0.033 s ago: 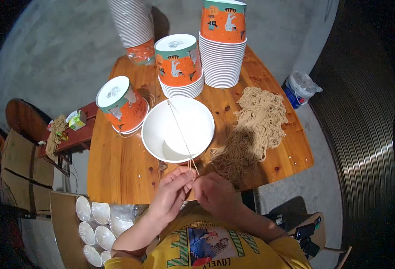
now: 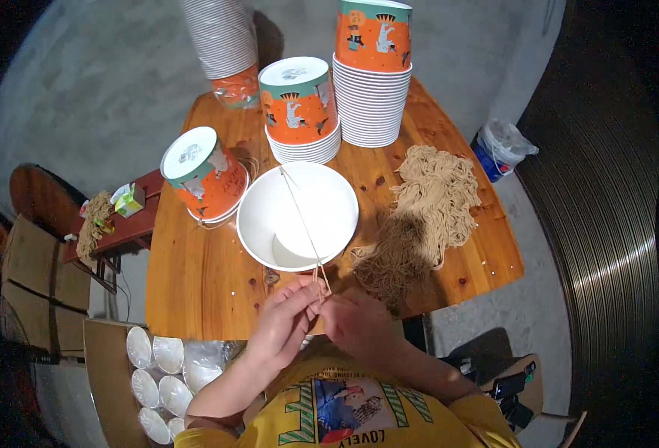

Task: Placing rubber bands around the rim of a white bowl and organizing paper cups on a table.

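In front of me an open white paper bucket stands on the wooden table. A thin tan cord runs across its mouth from the far rim to my fingers at the near rim. My left hand is closed, thumb and fingers pinching the cord where its strands come together. My right hand is curled closed right beside it, its fingertips at the cord; its other fingers are partly hidden. To the right lies a heap of tan cords, its near part in shadow.
Orange-printed buckets stand upside down: a single-looking one at left, a short stack behind and a tall stack. A plastic-wrapped stack is farther back. Below left, a carton holds several wrapped white buckets. A bin stands right.
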Action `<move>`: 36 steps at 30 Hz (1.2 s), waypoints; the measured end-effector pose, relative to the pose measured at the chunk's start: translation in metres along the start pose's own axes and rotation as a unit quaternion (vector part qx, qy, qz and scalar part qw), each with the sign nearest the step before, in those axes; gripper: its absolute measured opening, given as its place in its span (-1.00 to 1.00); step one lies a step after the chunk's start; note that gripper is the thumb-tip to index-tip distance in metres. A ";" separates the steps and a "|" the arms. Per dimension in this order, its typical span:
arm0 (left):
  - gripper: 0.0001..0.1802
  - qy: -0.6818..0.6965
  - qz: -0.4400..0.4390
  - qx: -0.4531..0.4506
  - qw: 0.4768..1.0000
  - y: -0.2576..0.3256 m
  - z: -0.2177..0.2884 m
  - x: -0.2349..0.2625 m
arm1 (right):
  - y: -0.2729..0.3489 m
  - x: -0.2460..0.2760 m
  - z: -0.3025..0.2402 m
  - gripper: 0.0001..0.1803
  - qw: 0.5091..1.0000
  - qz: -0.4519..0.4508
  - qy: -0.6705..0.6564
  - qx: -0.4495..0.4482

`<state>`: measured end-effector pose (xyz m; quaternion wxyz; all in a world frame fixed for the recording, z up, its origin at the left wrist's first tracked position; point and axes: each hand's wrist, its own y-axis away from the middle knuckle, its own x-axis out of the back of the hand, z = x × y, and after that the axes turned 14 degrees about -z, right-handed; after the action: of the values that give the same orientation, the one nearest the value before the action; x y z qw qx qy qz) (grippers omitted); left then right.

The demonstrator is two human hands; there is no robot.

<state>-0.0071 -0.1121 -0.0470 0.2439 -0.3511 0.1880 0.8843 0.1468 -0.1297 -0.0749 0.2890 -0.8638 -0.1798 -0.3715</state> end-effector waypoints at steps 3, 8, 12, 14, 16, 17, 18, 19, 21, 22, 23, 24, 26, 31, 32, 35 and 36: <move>-0.85 0.020 0.052 -0.019 0.998 -0.006 0.010 -0.005 | -0.002 0.007 -0.003 -0.81 0.995 -0.036 0.039 0.083; -0.87 0.038 0.079 0.003 0.996 -0.013 0.024 0.001 | -0.007 0.013 0.003 -0.74 0.977 -0.021 0.093 0.190; -0.89 0.023 0.108 0.012 0.994 -0.017 0.033 0.004 | -0.016 0.022 0.004 -0.72 0.961 -0.041 0.130 0.241; -0.89 -0.027 0.094 0.030 0.995 -0.019 0.034 0.003 | -0.019 0.022 0.004 -0.71 0.961 -0.038 0.128 0.241; -0.88 -0.038 0.087 0.040 0.995 -0.021 0.036 0.003 | -0.018 0.023 0.005 -0.71 0.962 -0.034 0.129 0.238; -0.88 -0.050 0.085 0.047 0.994 -0.021 0.037 0.005 | -0.016 0.023 0.006 -0.69 0.969 -0.056 0.142 0.195; -0.88 -0.051 0.084 0.047 0.994 -0.021 0.037 0.009 | -0.014 0.025 0.009 -0.67 0.973 -0.078 0.155 0.149; -0.87 -0.052 0.085 0.032 0.995 -0.022 0.035 0.014 | -0.013 0.032 0.010 -0.67 0.974 -0.076 0.156 0.148; -0.88 -0.081 0.101 -0.012 0.991 -0.023 0.030 0.028 | -0.013 0.054 0.007 -0.59 0.958 -0.230 0.148 -0.084; -0.88 -0.083 0.101 -0.011 0.991 -0.026 0.025 0.038 | -0.012 0.063 0.007 -0.59 0.959 -0.229 0.148 -0.085; -0.88 -0.122 0.119 -0.055 0.984 -0.029 0.024 0.049 | -0.013 0.072 0.004 -0.59 0.972 -0.158 0.132 -0.110; -0.88 -0.161 0.138 -0.099 0.972 -0.032 0.024 0.057 | -0.013 0.078 0.004 -0.58 0.981 -0.087 0.116 -0.132; -0.75 -0.230 0.138 -0.111 0.957 -0.043 0.025 0.067 | -0.014 0.080 0.021 -0.59 0.973 -0.076 0.157 -0.153; -0.48 -0.344 0.079 -0.083 0.932 -0.070 0.034 0.077 | -0.012 0.076 0.061 -0.66 0.989 0.043 0.049 -0.135; -0.47 -0.337 0.056 -0.055 0.938 -0.069 0.039 0.078 | -0.019 0.077 0.064 -0.69 0.992 0.057 0.073 -0.083; -0.44 -0.325 -0.072 -0.148 0.931 -0.060 0.050 0.086 | -0.040 0.084 0.075 -0.71 0.992 0.057 0.009 -0.114; -0.44 -0.287 -0.084 -0.176 0.938 -0.051 0.059 0.084 | -0.054 0.090 0.068 -0.68 0.974 0.042 -0.074 -0.209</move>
<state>-0.0630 -0.0162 -0.0752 0.2951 -0.1348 -0.0792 0.9426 0.2144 -0.0366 -0.0254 0.1038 -0.9368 -0.0829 -0.3237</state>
